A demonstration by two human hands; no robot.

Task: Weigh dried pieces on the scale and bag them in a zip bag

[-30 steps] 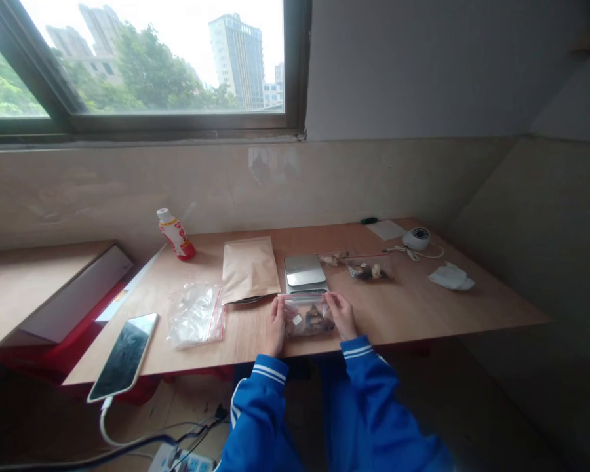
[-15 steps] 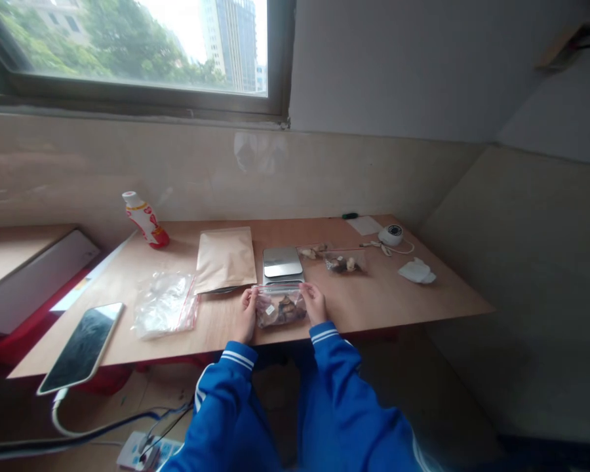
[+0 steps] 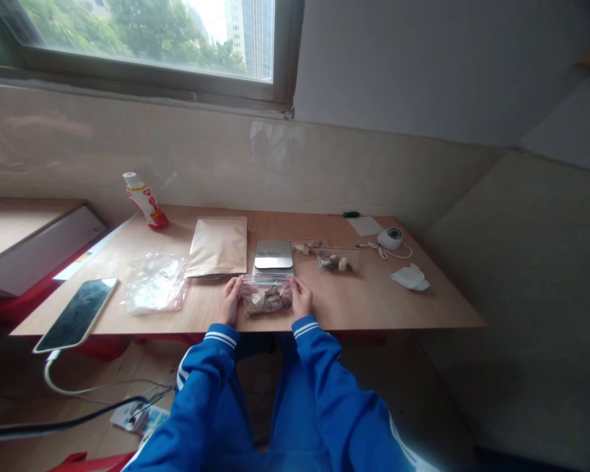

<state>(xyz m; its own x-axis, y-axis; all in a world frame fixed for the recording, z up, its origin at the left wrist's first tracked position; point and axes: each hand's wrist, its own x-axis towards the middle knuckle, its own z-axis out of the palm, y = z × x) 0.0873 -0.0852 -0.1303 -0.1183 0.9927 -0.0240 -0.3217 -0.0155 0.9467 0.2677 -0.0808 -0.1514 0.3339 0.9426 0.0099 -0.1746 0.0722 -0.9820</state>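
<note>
A small clear zip bag (image 3: 267, 296) with brown pieces inside lies at the near edge of the wooden table (image 3: 373, 301). My left hand (image 3: 230, 301) grips its left end and my right hand (image 3: 301, 297) grips its right end, fingers pressed along the top seal. Both arms wear blue sleeves with white stripes. Just behind the bag stands a small silver scale (image 3: 273, 255).
A brown paper pouch (image 3: 218, 246) and a pile of empty clear bags (image 3: 155, 292) lie to the left, with a phone (image 3: 76, 313) on a cable and a red-and-white bottle (image 3: 144, 200). To the right are two more filled bags (image 3: 337, 261), a white round device (image 3: 390, 237) and tissue (image 3: 410, 278).
Both hands stay on the bag's ends. The camera has tilted down and shifted, so the table sits a little farther and more to the left in view.
</note>
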